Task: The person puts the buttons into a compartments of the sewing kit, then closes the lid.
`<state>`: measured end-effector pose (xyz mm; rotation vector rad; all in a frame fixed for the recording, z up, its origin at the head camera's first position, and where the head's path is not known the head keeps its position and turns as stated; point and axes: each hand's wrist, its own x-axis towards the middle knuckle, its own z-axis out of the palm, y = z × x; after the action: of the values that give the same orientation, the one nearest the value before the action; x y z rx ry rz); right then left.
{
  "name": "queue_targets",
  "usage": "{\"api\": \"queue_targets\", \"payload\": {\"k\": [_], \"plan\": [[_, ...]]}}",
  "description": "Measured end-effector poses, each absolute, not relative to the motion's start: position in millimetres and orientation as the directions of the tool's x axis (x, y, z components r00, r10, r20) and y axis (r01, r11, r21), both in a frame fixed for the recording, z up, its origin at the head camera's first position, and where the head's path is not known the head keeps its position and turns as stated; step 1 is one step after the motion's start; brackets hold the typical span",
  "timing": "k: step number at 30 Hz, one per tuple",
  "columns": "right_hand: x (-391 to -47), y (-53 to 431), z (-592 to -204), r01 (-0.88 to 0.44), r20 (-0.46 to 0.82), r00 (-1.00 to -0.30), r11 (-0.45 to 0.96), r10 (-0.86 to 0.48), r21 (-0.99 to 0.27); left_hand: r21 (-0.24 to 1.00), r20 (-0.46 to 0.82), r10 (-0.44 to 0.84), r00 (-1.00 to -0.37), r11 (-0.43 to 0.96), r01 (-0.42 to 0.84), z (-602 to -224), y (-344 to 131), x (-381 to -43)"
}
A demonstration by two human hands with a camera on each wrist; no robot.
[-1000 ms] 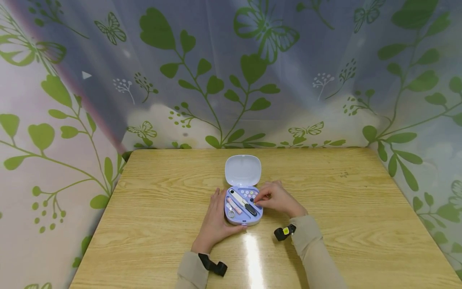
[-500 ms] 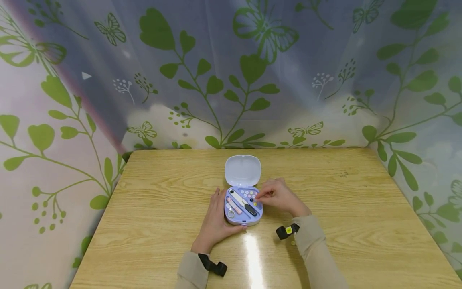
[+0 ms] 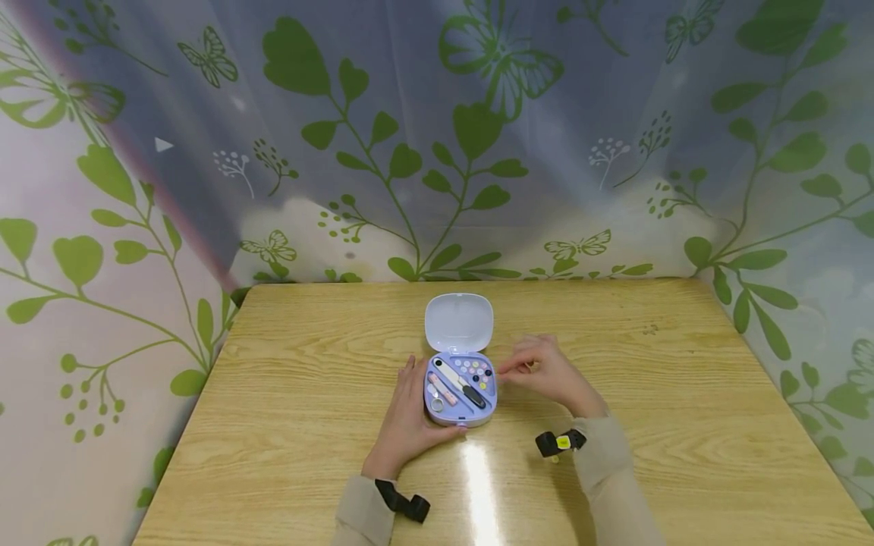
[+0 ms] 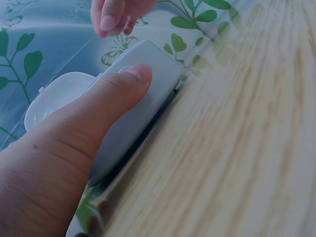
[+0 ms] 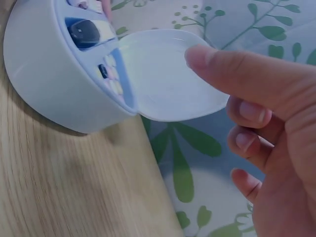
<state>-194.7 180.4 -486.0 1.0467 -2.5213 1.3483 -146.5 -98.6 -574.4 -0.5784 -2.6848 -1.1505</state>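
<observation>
A pale lilac sewing box [image 3: 461, 418] stands on the table with its lid [image 3: 460, 322] raised at the back. My left hand [image 3: 407, 417] holds it, fingers along the left side and thumb [image 4: 138, 74] on the front. Several small coloured buttons [image 3: 483, 386], two of them black, lie in the back right compartment. A white tool with a black end [image 3: 473, 395] lies diagonally across the middle. Front left are a pink-and-white stick [image 3: 444, 388] and a silvery round piece [image 3: 437, 404]. My right hand [image 3: 546, 371] hovers just right of the box, fingers loosely curled, nothing visible in them.
The wooden table [image 3: 328, 341] reaches a patterned curtain [image 3: 437, 136] at the back and sides. A black camera [image 3: 413, 506] sits on the left wrist, another camera [image 3: 548, 444] on the right. A small yellowish spot below the right one is too small to identify.
My right hand has drawn back rightward from the button compartment to outside the box, uncovering the yellow button and a second black one. The left hand and box have stayed put.
</observation>
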Motion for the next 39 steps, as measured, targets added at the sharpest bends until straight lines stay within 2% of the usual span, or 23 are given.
{"api": "queue_targets", "payload": {"k": [11,19,27,31,36,39], "plan": [[-171.3,202.9,-481.9,-0.627,0.45,-0.769,0.398,-0.453,-0.67,0.66,0.298,0.284,-0.911,0.628,0.412,-575.5,-99.2,-147.4],[-142.7,210.1,-459.7,-0.627,0.483,-0.769,0.35,-0.418,-0.695,0.665,0.302,0.281,-0.911,0.623,0.412,-574.3,-99.1,-147.0],[-128.1,227.5,-482.3,-0.64,0.509,-0.753,0.283,-0.417,-0.715,0.653,0.324,0.279,-0.904,0.625,0.428,-574.8,-99.0,-147.5],[-117.8,232.8,-495.0,-0.6,0.474,-0.789,0.322,-0.392,-0.732,0.649,0.321,0.283,-0.904,0.63,0.427,-575.1,-99.2,-147.1],[-103.2,240.1,-509.2,-0.44,0.321,-0.879,0.34,-0.352,-0.831,0.653,0.313,0.284,-0.906,0.628,0.423,-575.2,-98.9,-147.2],[-99.5,246.8,-525.4,-0.369,0.252,-0.903,0.324,-0.349,-0.871,0.654,0.314,0.283,-0.906,0.628,0.422,-574.8,-99.3,-147.0]]}}
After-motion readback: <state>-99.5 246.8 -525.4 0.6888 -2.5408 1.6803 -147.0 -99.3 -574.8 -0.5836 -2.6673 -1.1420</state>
